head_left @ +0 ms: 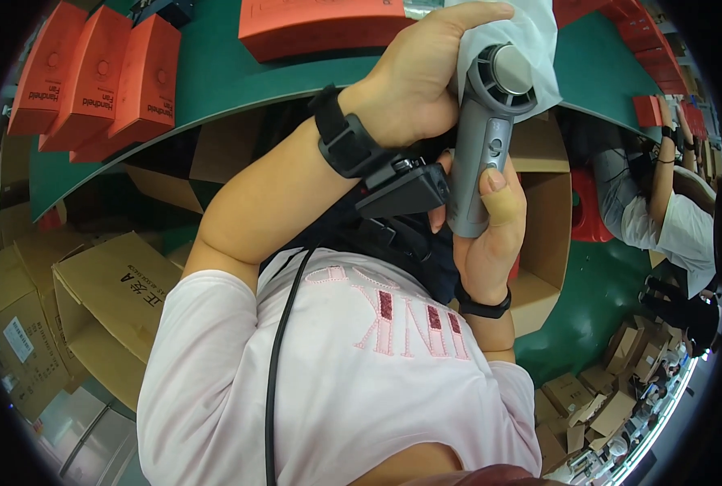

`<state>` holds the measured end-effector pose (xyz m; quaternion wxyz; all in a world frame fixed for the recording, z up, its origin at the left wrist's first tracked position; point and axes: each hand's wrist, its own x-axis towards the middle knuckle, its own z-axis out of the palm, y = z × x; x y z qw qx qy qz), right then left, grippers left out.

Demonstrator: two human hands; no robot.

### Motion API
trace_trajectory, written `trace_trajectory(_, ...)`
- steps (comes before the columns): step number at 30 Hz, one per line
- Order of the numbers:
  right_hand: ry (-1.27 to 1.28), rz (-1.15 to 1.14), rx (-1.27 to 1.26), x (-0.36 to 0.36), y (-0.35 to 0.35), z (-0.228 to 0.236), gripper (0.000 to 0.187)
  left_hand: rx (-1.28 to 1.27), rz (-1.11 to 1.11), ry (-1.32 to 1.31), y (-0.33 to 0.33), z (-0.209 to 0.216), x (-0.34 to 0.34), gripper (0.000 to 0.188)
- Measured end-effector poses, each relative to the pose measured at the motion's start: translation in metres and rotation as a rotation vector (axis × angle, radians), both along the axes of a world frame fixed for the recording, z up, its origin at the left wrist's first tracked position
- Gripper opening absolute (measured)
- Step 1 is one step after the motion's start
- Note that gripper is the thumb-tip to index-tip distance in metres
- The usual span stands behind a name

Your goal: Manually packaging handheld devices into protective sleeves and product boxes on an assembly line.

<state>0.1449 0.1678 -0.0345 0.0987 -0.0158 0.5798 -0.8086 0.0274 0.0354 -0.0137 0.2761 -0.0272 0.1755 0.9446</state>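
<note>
A grey handheld fan [473, 166] is held up in front of me, its round head toward the top and its handle down. My right hand [491, 243] wraps the lower handle, the thumb lying along it below the buttons. A thin white wrap or cloth [543, 44] lies around and behind the fan's head. My left hand [414, 77] grips the head from the left through this wrap; some of its fingers are hidden behind it. A black strap with a small dark device [405, 190] sits at my left wrist.
Orange-red boxes [146, 81] stand at the left of the green table [215, 69], and another orange-red box [320, 28] lies behind my left hand. Below the table edge are open cardboard boxes [118, 283]. A red stool [589, 206] and a co-worker [661, 202] are at the right.
</note>
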Motion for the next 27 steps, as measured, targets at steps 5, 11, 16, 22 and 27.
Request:
trace_trajectory(5,0.008,-0.06,0.069,0.008,0.002,0.002,0.046,-0.014,-0.062,-0.036,0.001,0.008,0.003,0.034)
trace_trajectory(11,0.005,-0.045,0.002,0.009,0.002,0.007,0.042,0.104,-0.109,0.045,-0.001,-0.004,0.001,0.032)
trace_trajectory(16,-0.06,-0.022,-0.068,0.009,0.006,0.011,0.041,0.039,-0.069,-0.029,0.002,-0.01,0.001,0.029)
trace_trajectory(22,-0.085,0.04,-0.107,0.008,0.007,0.009,0.04,0.151,-0.096,0.036,-0.005,-0.016,0.004,0.032)
trace_trajectory(27,-0.07,0.05,-0.121,0.007,0.007,0.008,0.041,0.145,-0.096,0.045,-0.008,-0.01,0.005,0.035)
